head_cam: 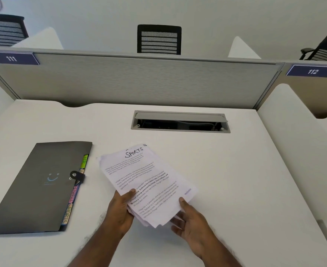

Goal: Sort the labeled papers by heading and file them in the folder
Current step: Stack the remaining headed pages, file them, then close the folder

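Both hands, left hand (121,210) and right hand (190,221), fingers pinching paper stack (145,182) above tabletop (236,170), "SPORTS" sheet on top. Closed folder (37,187) lies left. Advice: fan headings before separating.

views: one only, head cam on me, so nothing shared with a second view
facing: forward and down over my white desk (236,170), toward the grey partition (139,81) at its far edge
lens: wide-angle; desk edges splay outward, partition top runs slightly slanted
near field: my left hand (120,211) and right hand (191,222) sit low centre, forearms entering from the bottom edge, close to the camera
mid field: paper stack (147,185) at frame centre, folder (37,189) on the left, cable hatch (180,122) beyond
far field: over the partition, chair back (158,39) top centre; labels 111 (12,58) and 112 (313,71) at upper left and right
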Demonstrator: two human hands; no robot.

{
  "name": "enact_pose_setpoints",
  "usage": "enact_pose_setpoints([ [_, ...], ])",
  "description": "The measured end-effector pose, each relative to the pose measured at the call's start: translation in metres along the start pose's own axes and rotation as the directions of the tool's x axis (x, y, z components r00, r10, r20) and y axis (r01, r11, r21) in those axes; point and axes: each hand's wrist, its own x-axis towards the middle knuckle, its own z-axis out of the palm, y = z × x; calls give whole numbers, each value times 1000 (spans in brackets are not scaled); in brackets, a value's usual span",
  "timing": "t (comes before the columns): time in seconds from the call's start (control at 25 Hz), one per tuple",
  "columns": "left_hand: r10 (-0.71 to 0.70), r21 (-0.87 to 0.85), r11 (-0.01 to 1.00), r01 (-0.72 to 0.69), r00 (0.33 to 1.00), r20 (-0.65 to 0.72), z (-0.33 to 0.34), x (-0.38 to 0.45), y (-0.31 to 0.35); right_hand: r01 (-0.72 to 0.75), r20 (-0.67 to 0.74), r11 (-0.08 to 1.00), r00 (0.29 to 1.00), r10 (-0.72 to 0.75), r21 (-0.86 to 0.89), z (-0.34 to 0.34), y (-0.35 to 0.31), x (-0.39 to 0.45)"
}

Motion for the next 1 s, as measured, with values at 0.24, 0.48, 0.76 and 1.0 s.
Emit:
enact_pose_setpoints([
  [0.24, -158, 123, 981, 151, 986, 54, 8, -10, -18, 169, -18, 986, 986, -169, -3, -12, -7, 11],
  [0.48, -191, 101, 976, 191, 982, -4, -23, 8, 52, 333, 15, 925, 942, -336, -181, -49, -50, -2],
  [0.76, -343, 582, 796, 165, 916, 210, -28, 13, 88, 357, 173, 860, 933, -314, -365, -64, -84, -17],
  [1.0, -182, 653, 757, -2, 960, 213, -6, 11, 58, 451, 184, 794, 892, -412, -408, -52, -78, -10],
])
